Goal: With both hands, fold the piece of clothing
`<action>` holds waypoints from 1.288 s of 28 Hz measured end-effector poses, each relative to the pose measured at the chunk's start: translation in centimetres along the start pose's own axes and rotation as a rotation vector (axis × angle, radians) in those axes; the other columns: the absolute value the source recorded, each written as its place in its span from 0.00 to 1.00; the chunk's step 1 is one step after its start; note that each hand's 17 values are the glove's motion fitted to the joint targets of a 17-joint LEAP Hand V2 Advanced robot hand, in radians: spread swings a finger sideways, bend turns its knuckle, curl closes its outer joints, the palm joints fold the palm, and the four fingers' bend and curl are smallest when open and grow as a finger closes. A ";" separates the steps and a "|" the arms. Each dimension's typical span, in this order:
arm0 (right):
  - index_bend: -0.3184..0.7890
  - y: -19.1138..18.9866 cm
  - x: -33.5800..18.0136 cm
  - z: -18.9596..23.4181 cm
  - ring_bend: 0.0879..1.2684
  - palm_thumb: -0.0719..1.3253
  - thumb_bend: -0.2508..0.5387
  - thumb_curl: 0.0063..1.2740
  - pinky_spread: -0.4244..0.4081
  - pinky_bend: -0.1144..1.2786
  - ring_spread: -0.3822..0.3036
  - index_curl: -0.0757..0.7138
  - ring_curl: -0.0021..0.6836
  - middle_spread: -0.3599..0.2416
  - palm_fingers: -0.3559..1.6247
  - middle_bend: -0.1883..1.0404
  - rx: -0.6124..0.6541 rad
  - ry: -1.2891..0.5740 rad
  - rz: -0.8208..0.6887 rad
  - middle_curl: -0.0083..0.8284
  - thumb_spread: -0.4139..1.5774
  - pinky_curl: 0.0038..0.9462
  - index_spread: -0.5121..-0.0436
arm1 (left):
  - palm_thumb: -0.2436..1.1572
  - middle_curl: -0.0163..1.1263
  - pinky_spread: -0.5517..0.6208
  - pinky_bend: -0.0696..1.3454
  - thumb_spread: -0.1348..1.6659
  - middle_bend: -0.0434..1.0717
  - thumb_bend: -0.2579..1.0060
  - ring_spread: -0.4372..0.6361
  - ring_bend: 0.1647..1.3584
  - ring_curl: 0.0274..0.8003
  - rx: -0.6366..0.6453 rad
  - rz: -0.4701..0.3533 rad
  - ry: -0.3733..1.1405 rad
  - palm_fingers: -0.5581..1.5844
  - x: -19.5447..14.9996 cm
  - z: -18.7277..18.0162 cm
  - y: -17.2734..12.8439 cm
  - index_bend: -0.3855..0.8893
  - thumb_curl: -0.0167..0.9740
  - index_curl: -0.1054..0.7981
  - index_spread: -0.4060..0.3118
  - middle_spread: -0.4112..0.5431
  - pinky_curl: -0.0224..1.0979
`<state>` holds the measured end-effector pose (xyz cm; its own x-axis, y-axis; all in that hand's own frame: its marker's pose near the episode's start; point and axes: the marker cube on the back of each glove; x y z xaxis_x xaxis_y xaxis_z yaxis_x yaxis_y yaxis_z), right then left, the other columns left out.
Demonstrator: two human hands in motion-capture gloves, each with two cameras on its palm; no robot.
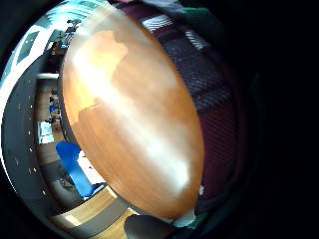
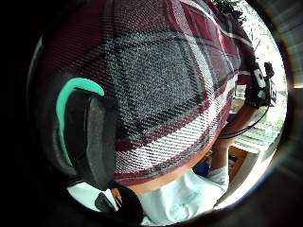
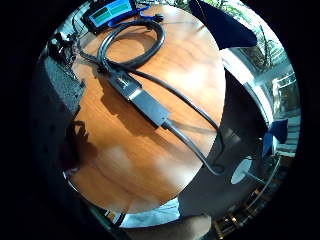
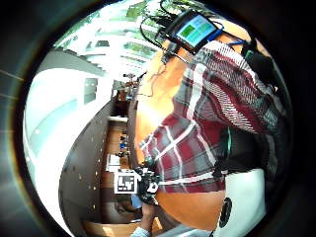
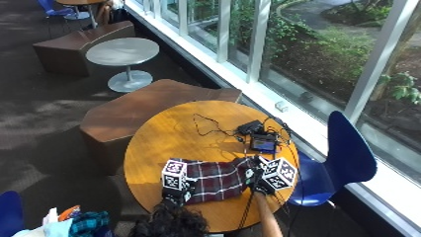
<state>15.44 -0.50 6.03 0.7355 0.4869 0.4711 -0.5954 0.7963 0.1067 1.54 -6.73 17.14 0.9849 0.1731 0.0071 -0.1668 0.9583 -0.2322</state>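
Both hands rest on one plaid shirt (image 5: 214, 180) lying on the round wooden table (image 5: 171, 140). At its left edge, the left hand (image 5: 175, 193) has its thumb (image 2: 92, 137) curled against the cloth. At its right edge, the right hand (image 5: 260, 183) sits on the fabric; whether its fingers are curled cannot be told. One small screen (image 5: 264, 144) and one cable (image 5: 207, 126) lie farther back on the table, and one blue chair (image 5: 342, 158) stands at the right.

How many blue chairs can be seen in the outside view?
3: one blue chair beside the round table, one at the top left, one at the bottom left. Others may be hidden.
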 end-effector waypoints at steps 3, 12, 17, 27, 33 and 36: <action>0.34 0.1 -3.3 -2.7 0.79 0.71 0.47 0.35 0.26 0.68 0.28 0.36 0.82 0.30 0.71 0.72 0.049 -0.107 -0.048 0.68 0.71 0.51 0.60 | 0.23 0.34 0.75 0.41 0.85 0.20 0.19 0.66 0.30 0.36 0.008 0.020 0.037 0.35 0.9 -0.3 -1.2 0.44 0.19 0.59 0.42 0.51 0.34; 0.36 7.4 -22.0 2.3 0.76 0.75 0.37 0.41 0.22 0.65 0.26 0.36 0.85 0.28 0.71 0.71 -0.030 0.094 -0.516 0.69 0.57 0.51 0.58 | 0.29 0.34 0.71 0.42 0.88 0.23 0.23 0.63 0.32 0.35 0.335 -0.096 0.420 0.44 -6.8 -7.5 5.8 0.41 0.21 0.56 0.44 0.48 0.33; 0.36 11.4 -25.5 12.5 0.74 0.76 0.33 0.44 0.20 0.63 0.26 0.36 0.86 0.27 0.71 0.71 -0.160 0.377 -0.658 0.70 0.53 0.51 0.55 | 0.32 0.36 0.68 0.42 0.90 0.24 0.25 0.60 0.32 0.36 0.395 -0.193 0.442 0.46 -10.4 -8.3 9.8 0.41 0.22 0.55 0.44 0.45 0.34; 0.36 10.4 -20.1 10.1 0.59 0.62 0.22 0.42 0.29 0.59 0.29 0.32 0.79 0.31 0.54 0.60 -0.120 0.239 -0.794 0.65 0.63 0.49 0.47 | 0.36 0.37 0.66 0.39 0.92 0.26 0.27 0.57 0.31 0.37 0.460 -0.186 0.376 0.48 -8.6 -10.1 9.3 0.41 0.24 0.52 0.44 0.42 0.33; 0.55 8.6 -14.5 4.5 0.35 0.57 0.28 0.39 0.51 0.48 0.40 0.43 0.66 0.38 0.43 0.49 -0.021 0.337 -0.688 0.58 0.72 0.44 0.42 | 0.36 0.38 0.68 0.35 0.93 0.26 0.27 0.57 0.29 0.36 0.422 -0.119 0.248 0.47 -4.2 -11.4 8.4 0.43 0.24 0.52 0.43 0.42 0.32; 0.56 9.0 -13.5 3.0 0.28 0.55 0.28 0.38 0.58 0.44 0.44 0.46 0.59 0.40 0.43 0.45 -0.021 0.390 -0.664 0.55 0.75 0.40 0.41 | 0.36 0.38 0.68 0.34 0.93 0.25 0.27 0.57 0.28 0.36 0.399 -0.083 0.215 0.47 -2.4 -11.8 8.3 0.43 0.24 0.52 0.42 0.42 0.32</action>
<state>-0.76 -0.99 3.28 0.9995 -0.0077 -0.0294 0.0146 0.9706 0.2402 -1.70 -1.84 3.73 0.9761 0.0815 -0.2014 -0.0507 0.9868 0.1536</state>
